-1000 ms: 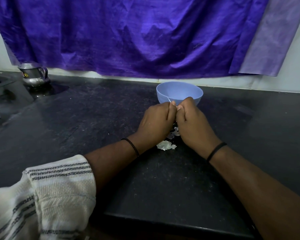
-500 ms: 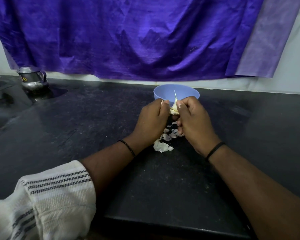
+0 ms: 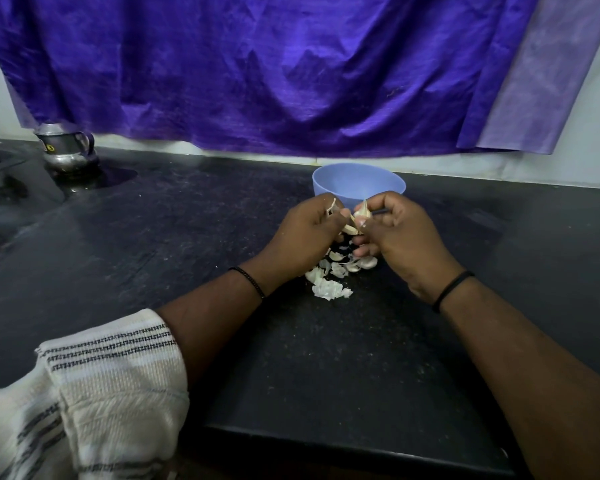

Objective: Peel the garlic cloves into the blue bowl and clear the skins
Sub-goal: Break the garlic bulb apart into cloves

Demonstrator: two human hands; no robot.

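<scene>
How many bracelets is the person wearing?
2: a beaded band on the left wrist, a plain band on the right wrist. The sleeve may hide others.

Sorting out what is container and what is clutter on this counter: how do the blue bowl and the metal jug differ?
The blue bowl is matte, wide and open-topped; the metal jug is shiny, narrow-necked, with a side handle. The blue bowl stands just beyond the hands, at the middle; the metal jug stands far left, near the purple cloth. Both stand upright on the dark counter.
</scene>
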